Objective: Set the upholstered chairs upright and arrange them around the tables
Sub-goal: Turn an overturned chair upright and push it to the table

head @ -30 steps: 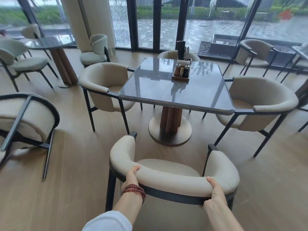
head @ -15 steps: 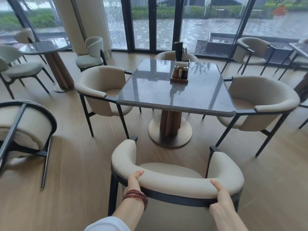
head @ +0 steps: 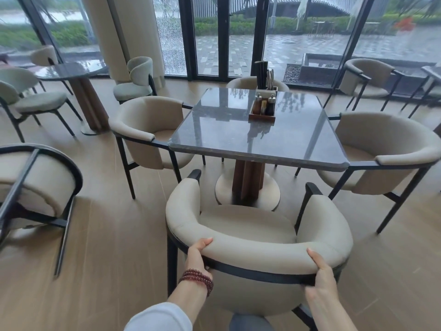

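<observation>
Two hands clamp my chair's (head: 248, 225) padded backrest, left hand (head: 198, 255) and right hand (head: 321, 271), facing the tabletop (head: 238, 137). Soft cushion, stiff metal frame; probably weighty, so grip the rail.

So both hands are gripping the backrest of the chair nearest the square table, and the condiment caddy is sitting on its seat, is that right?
Not quite: the head view shows the condiment caddy on the square table, not the seat. Both the left hand and right hand do grip the chair backrest.
</observation>
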Demonstrator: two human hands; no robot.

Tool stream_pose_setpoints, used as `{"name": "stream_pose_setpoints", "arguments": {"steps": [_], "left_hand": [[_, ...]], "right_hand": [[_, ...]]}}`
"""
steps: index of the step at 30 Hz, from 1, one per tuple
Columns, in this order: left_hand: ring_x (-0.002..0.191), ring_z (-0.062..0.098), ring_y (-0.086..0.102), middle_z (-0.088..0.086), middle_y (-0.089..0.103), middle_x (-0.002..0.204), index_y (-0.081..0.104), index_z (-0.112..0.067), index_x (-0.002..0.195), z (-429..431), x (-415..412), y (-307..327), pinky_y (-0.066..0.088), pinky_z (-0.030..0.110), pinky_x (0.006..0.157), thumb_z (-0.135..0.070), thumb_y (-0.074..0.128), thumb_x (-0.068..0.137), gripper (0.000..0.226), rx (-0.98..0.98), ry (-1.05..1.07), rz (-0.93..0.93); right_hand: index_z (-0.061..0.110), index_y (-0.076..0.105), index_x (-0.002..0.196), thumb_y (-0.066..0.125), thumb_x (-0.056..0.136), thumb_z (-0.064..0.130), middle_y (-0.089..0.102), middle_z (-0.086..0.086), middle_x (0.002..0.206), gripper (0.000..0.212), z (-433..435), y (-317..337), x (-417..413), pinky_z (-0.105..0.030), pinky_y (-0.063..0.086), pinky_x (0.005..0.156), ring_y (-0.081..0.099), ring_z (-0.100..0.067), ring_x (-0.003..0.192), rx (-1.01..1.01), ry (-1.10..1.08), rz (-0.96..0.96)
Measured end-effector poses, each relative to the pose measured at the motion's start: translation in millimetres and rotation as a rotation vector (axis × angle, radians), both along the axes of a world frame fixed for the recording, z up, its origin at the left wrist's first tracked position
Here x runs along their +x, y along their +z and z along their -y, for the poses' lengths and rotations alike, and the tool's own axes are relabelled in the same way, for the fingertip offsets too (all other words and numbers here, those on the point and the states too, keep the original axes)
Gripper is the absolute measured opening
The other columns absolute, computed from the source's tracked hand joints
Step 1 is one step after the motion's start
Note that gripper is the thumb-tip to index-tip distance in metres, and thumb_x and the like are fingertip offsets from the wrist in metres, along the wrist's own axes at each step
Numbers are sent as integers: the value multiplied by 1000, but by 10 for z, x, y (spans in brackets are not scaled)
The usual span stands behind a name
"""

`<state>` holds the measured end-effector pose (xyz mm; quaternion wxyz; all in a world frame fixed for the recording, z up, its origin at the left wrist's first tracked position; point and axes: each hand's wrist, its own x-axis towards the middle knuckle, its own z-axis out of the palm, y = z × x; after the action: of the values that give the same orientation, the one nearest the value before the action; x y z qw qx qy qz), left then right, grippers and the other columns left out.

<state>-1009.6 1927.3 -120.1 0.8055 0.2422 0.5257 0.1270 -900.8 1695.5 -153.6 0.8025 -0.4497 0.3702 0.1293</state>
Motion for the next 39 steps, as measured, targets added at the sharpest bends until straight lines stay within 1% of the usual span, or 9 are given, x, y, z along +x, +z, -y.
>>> {"name": "stream_pose_setpoints", "arguments": {"steps": [4,8,13,20,25,29,33,37,39], "left_hand": [[81,27,61,8,65,93,60,-6,93,-21,88,-249,49,34,64,-7,74,63,33,41,-15,50],[86,29,61,11,65,101,60,-1,103,-110,180,-428,50,35,68,-6,74,64,41,33,-40,65],[83,28,63,10,68,94,62,-1,103,-318,254,-601,51,34,67,-8,75,60,46,36,-70,86],[88,28,63,11,67,104,61,-5,111,-589,432,-843,50,33,63,-11,76,57,56,26,-52,120],[83,30,67,12,73,87,65,-2,101,-693,463,-1128,54,37,67,-10,79,45,59,-37,-112,133],[91,31,66,13,71,101,63,-2,108,-803,637,-1198,55,41,76,-10,79,59,52,-13,-130,141],[96,31,65,13,68,109,59,-4,116,-904,801,-1213,53,44,86,-15,80,68,53,28,-120,102],[101,34,64,15,66,114,55,-4,124,-1037,945,-1259,51,49,94,-22,83,65,67,64,-154,71],[102,35,63,15,64,117,51,-4,126,-1106,1002,-1253,52,48,90,-28,84,65,74,87,-176,27]], "right_hand": [[4,53,131,77,72,16,61,-12,128,65,-6,-299,-16,-49,48,95,59,-32,115,39,4,24],[2,57,128,75,75,15,63,-13,126,57,-48,-479,-32,-46,51,83,60,-32,110,76,13,19],[2,56,127,75,75,12,63,-13,124,56,-217,-577,10,-42,51,76,61,-30,106,81,7,35],[0,50,130,78,70,6,63,-12,119,66,-468,-635,262,-40,49,88,61,-26,99,32,-10,61],[3,52,115,80,68,9,64,-15,116,55,-507,-856,398,-51,47,98,61,-33,102,8,59,-11],[4,56,97,79,71,9,64,-15,112,35,-588,-918,613,-49,48,96,61,-29,94,-3,88,6],[1,54,107,79,75,14,62,-13,109,42,-682,-919,767,-46,47,98,60,-29,97,-36,133,27],[3,54,84,80,75,21,62,-10,97,33,-811,-980,862,-45,50,87,59,-24,81,-111,164,29],[4,54,87,80,75,29,62,-8,93,38,-866,-995,891,-45,52,83,60,-26,81,-149,194,10]]}}
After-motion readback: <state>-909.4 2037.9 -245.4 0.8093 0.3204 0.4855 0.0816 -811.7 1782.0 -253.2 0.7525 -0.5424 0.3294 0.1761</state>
